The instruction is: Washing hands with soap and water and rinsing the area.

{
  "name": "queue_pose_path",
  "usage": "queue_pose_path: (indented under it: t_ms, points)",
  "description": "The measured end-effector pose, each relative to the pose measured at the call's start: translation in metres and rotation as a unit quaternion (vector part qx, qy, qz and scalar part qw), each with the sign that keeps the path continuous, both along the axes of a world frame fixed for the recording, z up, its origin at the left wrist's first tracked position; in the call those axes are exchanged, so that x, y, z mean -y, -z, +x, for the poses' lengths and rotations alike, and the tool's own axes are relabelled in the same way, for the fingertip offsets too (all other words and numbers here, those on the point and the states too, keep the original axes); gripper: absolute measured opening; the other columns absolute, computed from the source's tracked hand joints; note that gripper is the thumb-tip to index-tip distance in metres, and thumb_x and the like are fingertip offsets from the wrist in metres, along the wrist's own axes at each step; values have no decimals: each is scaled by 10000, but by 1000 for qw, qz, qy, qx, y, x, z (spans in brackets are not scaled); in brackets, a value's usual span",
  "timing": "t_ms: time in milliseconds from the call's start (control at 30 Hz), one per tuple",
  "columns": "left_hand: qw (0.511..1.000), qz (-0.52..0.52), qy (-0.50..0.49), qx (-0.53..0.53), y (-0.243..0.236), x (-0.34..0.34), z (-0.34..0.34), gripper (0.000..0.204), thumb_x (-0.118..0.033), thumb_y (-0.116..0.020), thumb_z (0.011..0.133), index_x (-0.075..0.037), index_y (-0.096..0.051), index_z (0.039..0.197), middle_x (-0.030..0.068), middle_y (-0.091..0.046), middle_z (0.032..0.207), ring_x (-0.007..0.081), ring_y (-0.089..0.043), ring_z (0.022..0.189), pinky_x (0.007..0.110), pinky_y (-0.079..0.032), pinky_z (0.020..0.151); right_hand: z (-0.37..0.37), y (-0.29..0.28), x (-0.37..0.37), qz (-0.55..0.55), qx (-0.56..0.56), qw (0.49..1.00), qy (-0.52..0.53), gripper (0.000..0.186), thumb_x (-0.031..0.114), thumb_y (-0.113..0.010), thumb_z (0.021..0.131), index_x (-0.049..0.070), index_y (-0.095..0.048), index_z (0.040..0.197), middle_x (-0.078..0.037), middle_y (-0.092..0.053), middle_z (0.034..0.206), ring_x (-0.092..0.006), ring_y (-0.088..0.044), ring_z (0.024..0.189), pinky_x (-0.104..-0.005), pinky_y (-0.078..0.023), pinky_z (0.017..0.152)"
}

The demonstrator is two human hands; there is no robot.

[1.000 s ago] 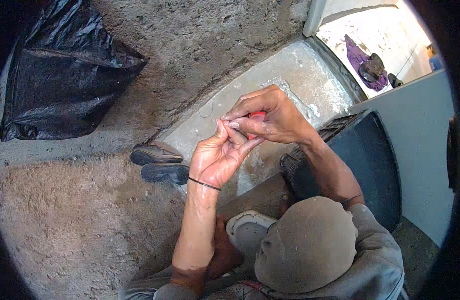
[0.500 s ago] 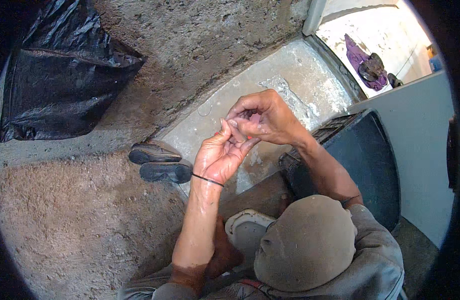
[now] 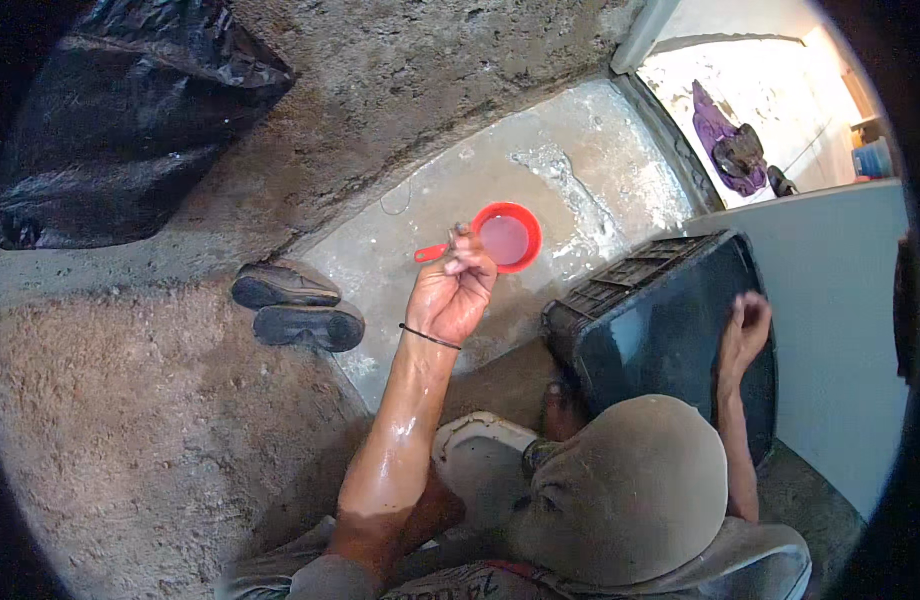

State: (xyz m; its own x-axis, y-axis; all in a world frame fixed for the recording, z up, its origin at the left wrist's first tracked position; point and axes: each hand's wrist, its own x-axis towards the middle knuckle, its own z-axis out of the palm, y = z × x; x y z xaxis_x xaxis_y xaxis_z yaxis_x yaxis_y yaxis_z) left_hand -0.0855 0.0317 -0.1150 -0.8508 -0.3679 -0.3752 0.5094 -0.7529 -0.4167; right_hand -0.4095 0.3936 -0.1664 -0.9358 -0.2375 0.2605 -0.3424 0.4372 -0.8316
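My left hand [image 3: 453, 295] is raised in the middle, palm up and wet, its fingers curled and slightly blurred. Whatever they hold, if anything, does not show. Beyond it, a red handled cup [image 3: 508, 237] holds cloudy pinkish liquid; its handle [image 3: 430, 254] points left and is partly covered by my fingers in the picture. Away to the right, my right hand [image 3: 745, 335] appears over the side of a black plastic crate [image 3: 660, 330]. Its fingers are bent and smeared, so their grip does not show. A dark band circles my left wrist.
A pair of dark shoes [image 3: 295, 307] lies left of a pale concrete slab [image 3: 370, 290]. A black plastic bag [image 3: 110, 140] is at the upper left. Past a doorway lies purple cloth [image 3: 715, 130]. A grey cloth-covered rounded shape [image 3: 630, 490] fills the lower middle.
My hands have come apart. The right one has moved right and back, over the crate; the left stays near the middle with its fingers curled. The red cup is now largely uncovered.
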Motion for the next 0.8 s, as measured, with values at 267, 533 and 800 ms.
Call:
queue_pose_path:
  t_ms: [267, 533, 800]
  points:
    - [988, -139, 62, -24, 11, -5, -15, 337, -329, -540, 1083, -55, -571, 888, 36, -505, 809, 158, -472, 717, 309, -457, 716, 4, 54, -21, -270, 519, 800, 129, 292, 260, -615, 1010, -13, -714, 974, -167, -753, 907, -303, -711, 807, -384, -558, 719]
    - [942, -223, 129, 216, -3, -35, -54, 278, -365, -610, 1067, -95, -649, 1012, 33, -616, 945, 182, -588, 914, 391, -504, 932, 118, -110, 191, -235, 559, 690, -395, 368, 115, -554, 1041, -122, -632, 1312, -263, -687, 1323, -329, -717, 1177, -461, -566, 1063]
    - [936, -253, 105, 220, 17, -33, -34, 97, -191, -699, 1034, -107, -682, 1079, 18, -668, 985, 152, -620, 919, 324, -545, 901, 121, -86, 235, -44, 309, 868, -388, 212, 57, -650, 1011, -56, -735, 1169, -136, -765, 1075, -156, -725, 934, -305, -594, 816]
